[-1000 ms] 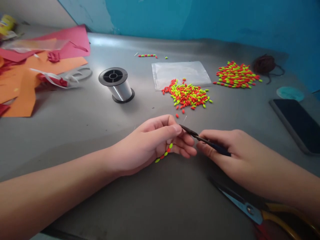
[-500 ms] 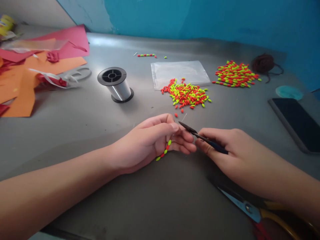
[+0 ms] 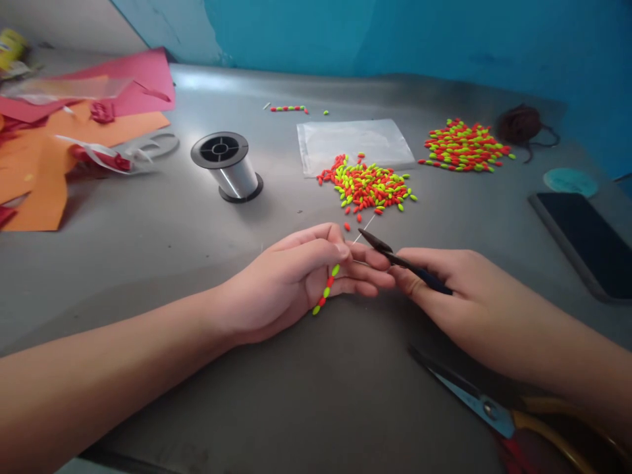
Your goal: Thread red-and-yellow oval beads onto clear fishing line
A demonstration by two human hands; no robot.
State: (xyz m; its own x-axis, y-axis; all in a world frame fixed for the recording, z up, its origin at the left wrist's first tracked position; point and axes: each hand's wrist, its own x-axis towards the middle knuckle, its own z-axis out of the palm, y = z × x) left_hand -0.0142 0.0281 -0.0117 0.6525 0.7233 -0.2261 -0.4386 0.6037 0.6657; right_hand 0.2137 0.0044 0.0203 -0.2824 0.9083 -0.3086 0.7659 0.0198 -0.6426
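My left hand (image 3: 316, 270) pinches a thin clear thread between thumb and index finger, its other fingers stretched out. A short string of green and red beads (image 3: 326, 289) hangs below the pinch, across the palm. The thread's free end (image 3: 366, 225) sticks up past the fingertips. My right hand (image 3: 439, 283) is closed around dark pliers (image 3: 395, 255), whose narrow jaws point up-left beside the thread, close to the left fingers. Whether the jaws touch the thread is unclear.
Loose beads (image 3: 370, 187) lie beside a clear bag (image 3: 355, 141); another bead pile (image 3: 461, 146) is further right. A thread spool (image 3: 230, 166) stands left of centre. Scissors (image 3: 486, 405) lie near my right forearm, a phone (image 3: 587, 243) at right, coloured paper (image 3: 118, 128) at left.
The pliers' tip has moved slightly up and right. More thread shows above my left fingers, the bead string has shifted slightly up, and the left outer fingers reach further right.
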